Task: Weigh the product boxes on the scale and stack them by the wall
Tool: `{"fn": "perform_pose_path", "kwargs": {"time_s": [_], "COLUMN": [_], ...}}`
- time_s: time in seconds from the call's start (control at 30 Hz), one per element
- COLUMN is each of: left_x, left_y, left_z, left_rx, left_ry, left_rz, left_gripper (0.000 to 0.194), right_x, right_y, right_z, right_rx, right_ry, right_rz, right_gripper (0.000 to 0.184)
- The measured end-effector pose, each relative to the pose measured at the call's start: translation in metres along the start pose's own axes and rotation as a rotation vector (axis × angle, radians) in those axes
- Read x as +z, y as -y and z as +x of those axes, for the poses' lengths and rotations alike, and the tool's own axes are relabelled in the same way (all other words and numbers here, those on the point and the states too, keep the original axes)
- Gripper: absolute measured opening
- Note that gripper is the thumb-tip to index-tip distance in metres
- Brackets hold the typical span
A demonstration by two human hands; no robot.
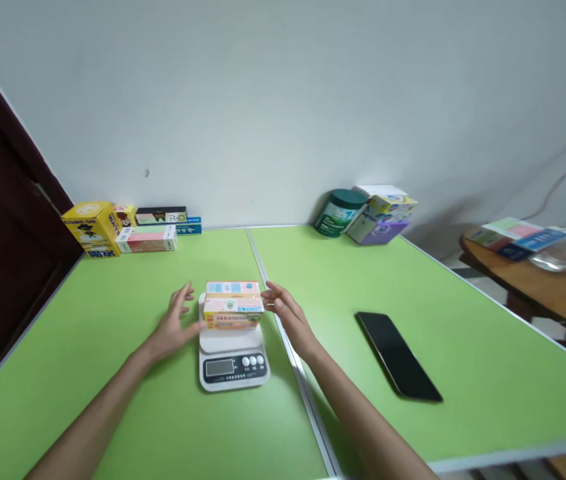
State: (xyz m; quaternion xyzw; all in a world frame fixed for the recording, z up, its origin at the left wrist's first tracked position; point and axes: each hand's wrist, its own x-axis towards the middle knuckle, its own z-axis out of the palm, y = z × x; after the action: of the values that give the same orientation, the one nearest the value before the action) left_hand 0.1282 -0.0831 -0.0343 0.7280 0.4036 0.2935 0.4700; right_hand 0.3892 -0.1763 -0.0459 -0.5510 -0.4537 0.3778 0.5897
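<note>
Cartons (pixel 233 313) on a white scale (pixel 231 339), a hand at either end; green table (pixel 163 420).
Left to right: yellow box (pixel 93 230), by the wall, reading "COME ON"; pink-and-white box (pixel 147 239), its print too small to read; black box (pixel 161 215) behind it, lettering partly legible, "R" and "O"; left hand (pixel 171 328), forearm angled up from lower left, fingers spread and bent, thumb pointing at the cartons' left end, contact not certain; cartons, pink, white and yellow, on the scale's rear part, small print illegible, scale display dark; right hand (pixel 290 319), forearm angled up from lower right, fingers loosely apart, tips at the cartons' right end, touch unclear; green tub (pixel 339 213), label bearing a "1"; phone (pixel 397 357), screen dark, no writing legible.
</note>
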Motion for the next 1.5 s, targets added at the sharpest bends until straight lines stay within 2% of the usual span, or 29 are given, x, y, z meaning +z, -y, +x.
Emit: {"fn": "perform_pose_path", "kwargs": {"time_s": [0.07,0.13,0.2,0.37,0.57,0.97,1.5], "left_x": [-0.007,-0.010,-0.010,-0.002,-0.001,-0.001,-0.002], "left_y": [0.018,0.032,0.040,0.038,0.039,0.041,0.043], "left_z": [-0.008,-0.014,-0.017,-0.018,-0.017,-0.018,-0.019], "left_rx": [-0.044,-0.072,-0.060,0.044,0.143,0.183,0.189], "left_ry": [-0.169,-0.325,-0.377,-0.253,-0.167,-0.170,-0.176], "left_rz": [-0.111,-0.157,-0.103,0.120,0.310,0.409,0.413], "left_gripper": [0.064,0.056,0.052,0.035,0.025,0.024,0.026], "right_x": [0.000,0.002,0.006,0.014,0.014,0.013,0.013], "right_y": [-0.015,-0.029,-0.037,-0.038,-0.035,-0.038,-0.039], "right_z": [-0.003,-0.006,-0.009,-0.012,-0.011,-0.012,-0.013], "right_rx": [0.022,0.033,0.030,-0.020,-0.059,-0.079,-0.079], "right_ry": [-0.109,-0.166,-0.167,-0.114,-0.137,-0.098,-0.104], "right_rz": [0.019,-0.012,-0.051,-0.159,-0.249,-0.299,-0.332], "right_gripper": [0.046,0.041,0.035,0.020,0.016,0.018,0.018]}}
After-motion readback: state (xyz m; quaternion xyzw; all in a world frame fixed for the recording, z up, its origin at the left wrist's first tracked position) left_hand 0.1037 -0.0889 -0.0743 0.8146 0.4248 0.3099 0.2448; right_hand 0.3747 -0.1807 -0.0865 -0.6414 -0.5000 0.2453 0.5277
